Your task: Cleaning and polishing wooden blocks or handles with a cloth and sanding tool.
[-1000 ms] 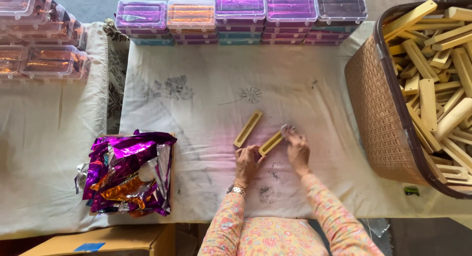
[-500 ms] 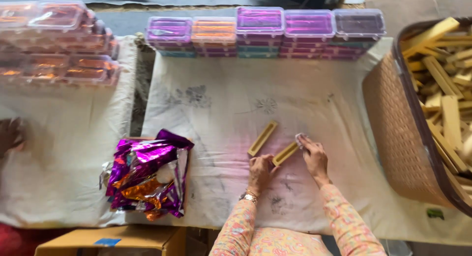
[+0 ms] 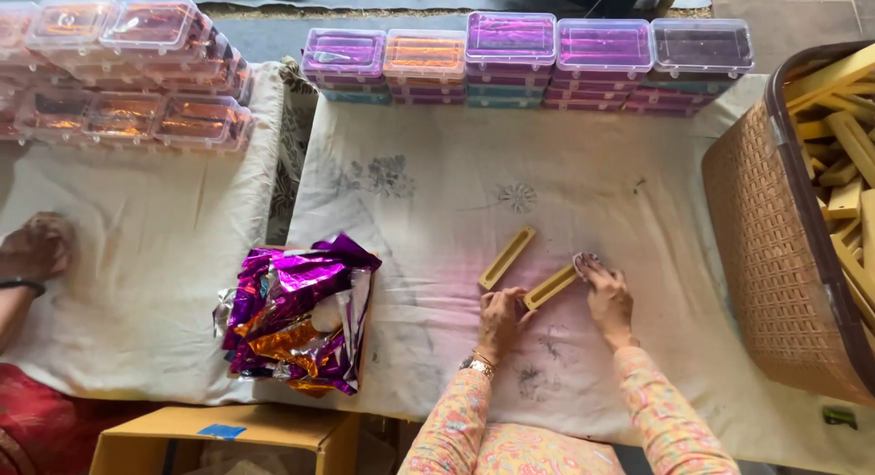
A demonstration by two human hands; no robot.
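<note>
Over the last second little had changed in the work: the left hand (image 3: 499,316) stayed gripping the near end of the slotted wooden piece (image 3: 550,287), and the right hand (image 3: 608,294), clenched on a small grey pad (image 3: 582,260), kept rubbing at its far end. The piece lay between both hands near the front edge of the cloth-covered table (image 3: 437,201), just beside a second wooden piece (image 3: 508,257). Another person's hand (image 3: 36,247) had appeared at the left edge.

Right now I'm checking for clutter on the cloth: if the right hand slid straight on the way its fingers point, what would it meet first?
The right hand points up and slightly left. Past the small whitish wad at its fingertips lies bare cloth, then probably the row of stacked plastic boxes.
</note>
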